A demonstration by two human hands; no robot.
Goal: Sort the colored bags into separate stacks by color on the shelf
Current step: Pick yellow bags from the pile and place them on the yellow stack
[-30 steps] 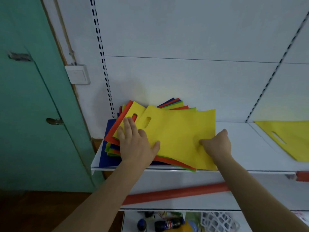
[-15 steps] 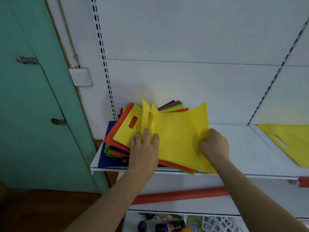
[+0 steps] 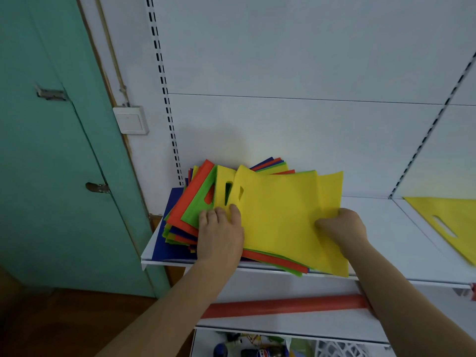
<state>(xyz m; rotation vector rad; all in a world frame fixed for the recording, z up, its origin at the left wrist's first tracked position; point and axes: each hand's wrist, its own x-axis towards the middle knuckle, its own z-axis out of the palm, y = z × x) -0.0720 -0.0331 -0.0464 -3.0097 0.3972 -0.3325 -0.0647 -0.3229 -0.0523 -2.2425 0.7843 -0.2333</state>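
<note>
A mixed pile of flat bags (image 3: 195, 202) in red, green, blue and yellow lies at the left end of the white shelf (image 3: 386, 243). Yellow bags (image 3: 278, 215) with slot handles sit on top of it. My right hand (image 3: 342, 228) pinches the right side of the top yellow bags. My left hand (image 3: 220, 233) rests on the pile at their left edge, fingertips at the handle end. A separate yellow bag (image 3: 448, 222) lies flat further right on the shelf.
A teal door (image 3: 51, 176) stands left of the shelving, with a white wall switch (image 3: 130, 121) beside it. A red roll (image 3: 283, 305) lies on the shelf below. Bottles and a white basket (image 3: 340, 349) sit lower down.
The yellow bags, curled up half a second ago, now lie flatter and have shifted right, baring a green bag under their left end. My left hand slid right along the pile.
</note>
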